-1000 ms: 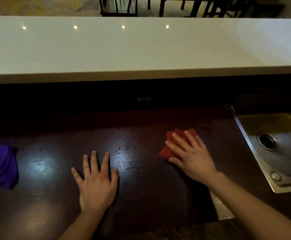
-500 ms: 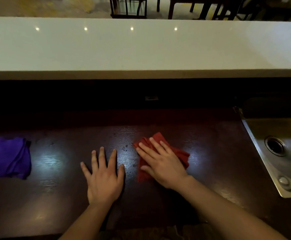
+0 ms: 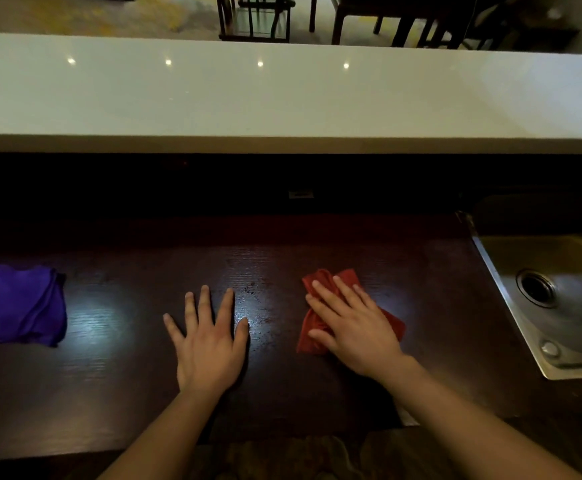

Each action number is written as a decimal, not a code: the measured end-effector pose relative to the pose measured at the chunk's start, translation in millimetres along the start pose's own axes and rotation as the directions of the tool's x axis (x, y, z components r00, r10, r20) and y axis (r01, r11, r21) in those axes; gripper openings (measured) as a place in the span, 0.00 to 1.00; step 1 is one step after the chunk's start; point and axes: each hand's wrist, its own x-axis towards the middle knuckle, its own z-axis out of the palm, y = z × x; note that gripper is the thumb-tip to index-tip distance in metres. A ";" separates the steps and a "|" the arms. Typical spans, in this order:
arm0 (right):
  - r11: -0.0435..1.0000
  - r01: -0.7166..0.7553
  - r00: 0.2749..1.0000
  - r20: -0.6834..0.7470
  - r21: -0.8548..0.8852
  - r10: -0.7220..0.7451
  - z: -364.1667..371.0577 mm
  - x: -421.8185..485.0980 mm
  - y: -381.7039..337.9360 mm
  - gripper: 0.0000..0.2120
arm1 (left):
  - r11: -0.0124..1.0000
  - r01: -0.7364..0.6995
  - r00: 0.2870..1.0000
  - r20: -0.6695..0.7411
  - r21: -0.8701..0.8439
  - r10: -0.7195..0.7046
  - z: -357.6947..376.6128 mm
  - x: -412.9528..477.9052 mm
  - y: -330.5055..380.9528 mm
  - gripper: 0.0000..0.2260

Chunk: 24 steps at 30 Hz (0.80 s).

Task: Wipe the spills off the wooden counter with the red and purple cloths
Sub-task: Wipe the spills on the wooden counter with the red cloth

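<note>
Change: red cloth [image 3: 317, 327] and right hand [image 3: 353, 327] now sit further right than half a second ago, leaving a clear gap to the left hand [image 3: 209, 344]; a second ago they were further right again, near the sink side. Left hand has kept its place.
Red cloth: bunched and creased, flat on the counter [image 3: 109, 393], right of centre; most of it is covered by the right hand, with folds showing above the fingertips, below the thumb and past the outer edge of the palm.
Right hand: palm down on the red cloth, fingers spread and extended, pressing rather than gripping; nothing is pinched or closed in it.
Left hand: flat on bare wood, fingers splayed, holding nothing; apart from the red cloth.
Spills: small wet specks and a shiny film on the wood between the two hands, running up beyond the left index finger; extent is hard to judge in the glare.
Purple cloth [image 3: 15, 304]: loosely folded at the far left of the counter, partly cut by the frame edge, well apart from both hands, untouched.
Counter: dark wood grain, with bright light reflections near the purple cloth and by the right hand.
Sink [image 3: 559, 358]: steel basin at the right end of the counter, drain visible.
Ledge [image 3: 282, 98]: white raised top behind the counter, with ceiling-light reflections.
</note>
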 end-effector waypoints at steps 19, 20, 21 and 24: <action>0.981 -0.091 0.992 -0.067 0.169 0.104 -2.6 81.1 -19.4 0.28 | 0.996 0.030 0.999 -0.021 0.080 -0.029 -12.3 1.1 -82.3 0.31; 0.964 -0.164 0.979 -0.084 0.208 0.185 -4.9 94.6 -25.9 0.26 | 0.997 0.030 0.999 -0.025 0.077 -0.028 -12.3 1.2 -82.4 0.30; 0.949 -0.200 0.969 -0.093 0.242 0.228 -6.9 107.4 -36.5 0.24 | 0.997 0.031 0.999 -0.027 0.074 -0.029 -12.3 1.5 -82.4 0.30; 0.945 -0.068 0.993 -0.073 0.319 0.096 -9.4 129.7 -83.0 0.21 | 0.998 0.035 0.999 -0.026 0.061 -0.034 -13.2 1.1 -81.9 0.30</action>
